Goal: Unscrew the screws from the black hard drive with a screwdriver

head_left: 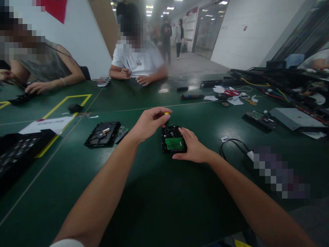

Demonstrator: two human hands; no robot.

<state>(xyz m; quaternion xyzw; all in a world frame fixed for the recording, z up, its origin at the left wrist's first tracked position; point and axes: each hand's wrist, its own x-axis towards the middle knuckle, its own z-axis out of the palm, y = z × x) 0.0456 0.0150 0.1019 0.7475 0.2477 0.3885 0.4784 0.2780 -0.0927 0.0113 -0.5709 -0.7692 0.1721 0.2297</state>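
In front of me a black hard drive [164, 148] with a green circuit board [172, 144] lies flat on the dark green table. My left hand [152, 124] is closed around a small screwdriver with a yellow top [167, 113], held upright over the drive's far left part. Its tip is too dark to make out. Fingers and thumb of my right hand [192, 145] grip the drive at its right side. To the left lie another black drive casing [101, 134] and a loose circuit board [121, 133].
A black tray of parts [23, 152] stands at left near a white sheet [47, 125]. On the right are another hard drive [260, 120], a grey metal box [295, 117] and tangled cables [277, 91]. Two people sit across the table, handling things.
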